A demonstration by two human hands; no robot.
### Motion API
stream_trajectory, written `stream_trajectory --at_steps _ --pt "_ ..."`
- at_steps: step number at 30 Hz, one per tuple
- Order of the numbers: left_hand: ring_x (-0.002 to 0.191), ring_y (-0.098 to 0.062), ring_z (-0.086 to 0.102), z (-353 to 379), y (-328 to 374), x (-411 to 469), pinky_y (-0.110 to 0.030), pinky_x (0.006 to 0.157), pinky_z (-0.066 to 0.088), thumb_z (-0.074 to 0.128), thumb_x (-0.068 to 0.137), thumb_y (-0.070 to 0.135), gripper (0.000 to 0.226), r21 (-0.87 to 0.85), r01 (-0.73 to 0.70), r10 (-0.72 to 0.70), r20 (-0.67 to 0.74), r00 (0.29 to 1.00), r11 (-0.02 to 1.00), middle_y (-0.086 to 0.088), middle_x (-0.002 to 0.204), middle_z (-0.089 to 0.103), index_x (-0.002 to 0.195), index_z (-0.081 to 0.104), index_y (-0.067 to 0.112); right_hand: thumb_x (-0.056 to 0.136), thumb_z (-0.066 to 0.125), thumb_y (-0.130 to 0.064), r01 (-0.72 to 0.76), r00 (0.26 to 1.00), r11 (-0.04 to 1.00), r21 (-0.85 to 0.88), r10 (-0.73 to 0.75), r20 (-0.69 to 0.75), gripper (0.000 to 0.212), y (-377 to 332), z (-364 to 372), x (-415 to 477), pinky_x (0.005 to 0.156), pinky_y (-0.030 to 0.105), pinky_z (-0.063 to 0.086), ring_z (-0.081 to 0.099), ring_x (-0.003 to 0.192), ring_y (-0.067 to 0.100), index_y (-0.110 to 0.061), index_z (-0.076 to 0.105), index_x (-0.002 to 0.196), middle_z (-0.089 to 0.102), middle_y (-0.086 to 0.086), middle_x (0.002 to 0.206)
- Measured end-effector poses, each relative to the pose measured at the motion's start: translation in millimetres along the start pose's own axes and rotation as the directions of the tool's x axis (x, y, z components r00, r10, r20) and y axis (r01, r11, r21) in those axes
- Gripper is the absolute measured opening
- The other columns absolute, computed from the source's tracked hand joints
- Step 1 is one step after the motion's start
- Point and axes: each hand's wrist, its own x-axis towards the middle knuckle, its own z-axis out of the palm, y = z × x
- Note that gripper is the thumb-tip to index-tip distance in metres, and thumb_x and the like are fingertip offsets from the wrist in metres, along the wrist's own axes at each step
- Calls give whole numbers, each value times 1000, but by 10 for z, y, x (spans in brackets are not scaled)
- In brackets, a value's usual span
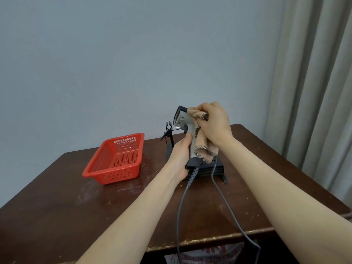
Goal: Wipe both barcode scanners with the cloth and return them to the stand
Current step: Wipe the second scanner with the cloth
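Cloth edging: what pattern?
The tan cloth has brown-and-white checked edging; clearest in the head view.

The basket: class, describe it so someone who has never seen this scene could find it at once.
Start at the dark wooden table. On its left part, left of the black stand, sits the basket. It is the only bright red thing there, open-topped with perforated walls.

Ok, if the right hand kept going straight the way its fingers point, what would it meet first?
The scanner: the right hand grips the cloth against its upper body. Beyond that, perhaps the upright of the stand; depth is unclear.
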Motion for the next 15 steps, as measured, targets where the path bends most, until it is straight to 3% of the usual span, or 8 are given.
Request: stream_trajectory --at_steps 2,5,9,12,15 --pt "93 -29 67 -14 -6 -8 -43 88 52 42 99 38 40 -38 -7 7 -18 1000 999 -15 102 71 112 63 6 90 58 -17 -47 999 999 -1 47 20 19 102 -4 -23 75 27 35 53 91 21 -14 65 107 56 7 102" --pt "85 -27 65 -42 -29 -18 -41 83 52 45 98 38 38 -68 -9 5 -51 999 998 -13 94 68 109 62 5 90 56 -16 -106 992 994 -37 108 64 19 216 14 -17 77 30 41 57 98 28 -15 65 107 62 11 106" --pt "92 -31 65 -96 2 -17 -48 92 50 44 97 41 47 -183 25 -32 -35 999 983 -19 100 69 105 64 -1 90 56 -19 -188 969 974 -123 204 135 18 300 -11 26 70 27 38 60 100 28 -18 69 103 67 9 104" --pt "78 -27 65 -92 79 -21 -44 83 52 43 98 40 45 -200 3 -8 -22 1000 980 -14 83 71 93 65 2 89 57 -19 -190 982 981 49 190 4 11 212 -34 51 63 24 36 60 93 21 -20 67 93 66 6 100" --pt "70 -24 65 -26 107 -40 -39 72 54 45 98 38 36 -178 6 -10 -20 1000 984 -10 72 70 95 63 7 88 58 -17 -78 997 990 118 80 -16 14 11 12 70 77 24 41 53 93 14 -21 69 96 57 5 106"
